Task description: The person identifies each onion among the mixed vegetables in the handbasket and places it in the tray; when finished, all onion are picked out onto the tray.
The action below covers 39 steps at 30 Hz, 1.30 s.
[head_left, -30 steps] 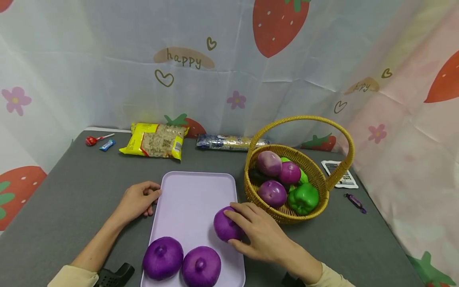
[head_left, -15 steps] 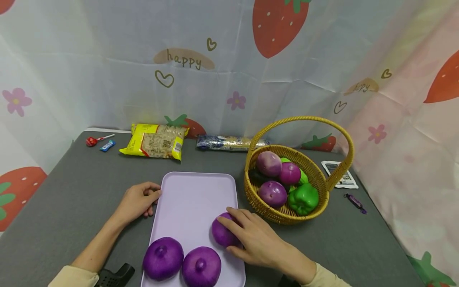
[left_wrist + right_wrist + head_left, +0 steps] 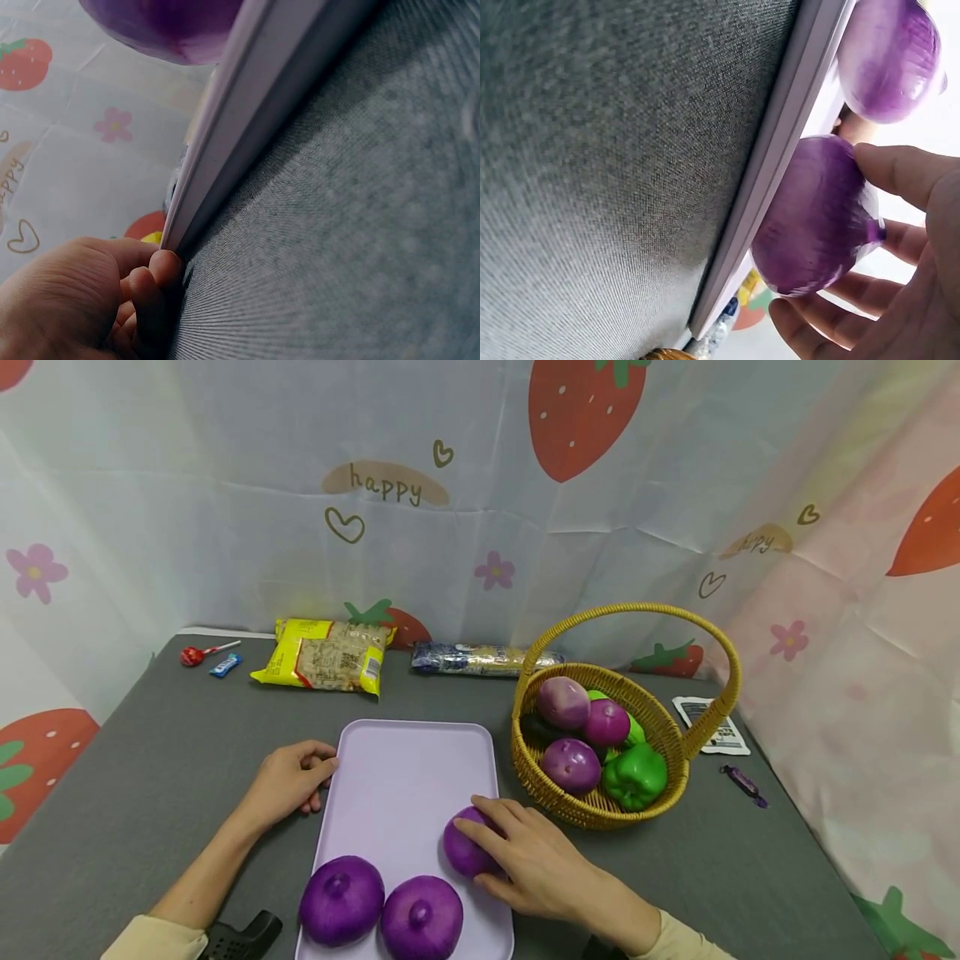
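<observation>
A purple onion (image 3: pixel 467 843) sits on the right side of the lilac tray (image 3: pixel 405 777). Curled over it from the right is my right hand (image 3: pixel 536 860), with thumb and fingers around the onion; the right wrist view shows the onion (image 3: pixel 814 217) at the tray's rim. Two larger purple onions, one at the left (image 3: pixel 341 900) and one in the middle (image 3: pixel 422 917), lie side by side at the tray's near end. My left hand (image 3: pixel 288 781) pinches the tray's left edge between thumb and finger, seen closely in the left wrist view.
A yellow wicker basket (image 3: pixel 600 814) with a tall handle stands right of the tray, holding purple onions, a green bell pepper (image 3: pixel 635 777) and other vegetables. Behind lie a yellow snack bag (image 3: pixel 326 656), a long foil package (image 3: pixel 480 658) and a lollipop (image 3: pixel 192 656).
My right hand has shifted slightly left and nearer with the onion, then stayed almost still over the last half second. The left hand and tray have not moved.
</observation>
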Available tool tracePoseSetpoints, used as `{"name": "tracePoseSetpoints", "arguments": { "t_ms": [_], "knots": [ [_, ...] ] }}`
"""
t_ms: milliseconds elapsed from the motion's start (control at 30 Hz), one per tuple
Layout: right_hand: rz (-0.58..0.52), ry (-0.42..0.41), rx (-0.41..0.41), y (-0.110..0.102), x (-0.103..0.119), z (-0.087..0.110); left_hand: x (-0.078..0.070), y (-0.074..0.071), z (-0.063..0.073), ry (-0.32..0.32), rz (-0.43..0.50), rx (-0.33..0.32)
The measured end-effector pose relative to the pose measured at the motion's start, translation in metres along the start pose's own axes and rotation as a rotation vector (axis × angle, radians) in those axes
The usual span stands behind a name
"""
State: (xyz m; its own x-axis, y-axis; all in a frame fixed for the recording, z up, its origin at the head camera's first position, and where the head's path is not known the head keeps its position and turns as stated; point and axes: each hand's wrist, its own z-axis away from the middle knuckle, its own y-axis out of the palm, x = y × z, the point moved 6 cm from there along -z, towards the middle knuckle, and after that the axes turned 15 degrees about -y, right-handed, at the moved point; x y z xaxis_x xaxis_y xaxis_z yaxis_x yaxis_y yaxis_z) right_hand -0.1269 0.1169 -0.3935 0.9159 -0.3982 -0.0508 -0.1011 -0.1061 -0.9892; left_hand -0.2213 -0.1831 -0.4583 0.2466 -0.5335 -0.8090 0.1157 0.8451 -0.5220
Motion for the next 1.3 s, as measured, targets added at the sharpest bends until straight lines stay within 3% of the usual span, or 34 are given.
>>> {"name": "tracePoseSetpoints", "arguments": {
  "t_ms": [167, 267, 400, 533, 700, 800, 1133, 1300],
  "knots": [
    [-0.014, 0.023, -0.022, -0.008, -0.005, 0.000, -0.001, 0.000, 0.001, 0.003, -0.001, -0.004],
    [0.000, 0.056, -0.097, -0.021, -0.015, 0.002, -0.001, 0.000, 0.001, 0.005, 0.001, -0.005],
    [0.053, 0.109, -0.256, -0.044, -0.040, 0.011, -0.001, 0.000, 0.000, 0.006, 0.003, -0.005],
    [0.056, 0.232, -0.338, -0.058, -0.071, 0.026, -0.001, -0.001, 0.000, 0.002, 0.000, -0.001],
    [0.012, 0.472, -0.249, -0.054, -0.104, 0.046, -0.001, -0.001, 0.000, 0.001, -0.003, -0.002],
    [0.006, 0.562, -0.180, -0.047, -0.115, 0.053, 0.000, -0.001, 0.000, -0.001, -0.001, -0.001],
    [-0.057, 0.678, -0.001, -0.029, -0.125, 0.054, 0.002, -0.001, 0.000, 0.004, 0.005, -0.003],
    [-0.075, 0.679, 0.052, -0.023, -0.127, 0.053, 0.001, 0.000, -0.001, 0.002, 0.010, -0.004]
  ]
}}
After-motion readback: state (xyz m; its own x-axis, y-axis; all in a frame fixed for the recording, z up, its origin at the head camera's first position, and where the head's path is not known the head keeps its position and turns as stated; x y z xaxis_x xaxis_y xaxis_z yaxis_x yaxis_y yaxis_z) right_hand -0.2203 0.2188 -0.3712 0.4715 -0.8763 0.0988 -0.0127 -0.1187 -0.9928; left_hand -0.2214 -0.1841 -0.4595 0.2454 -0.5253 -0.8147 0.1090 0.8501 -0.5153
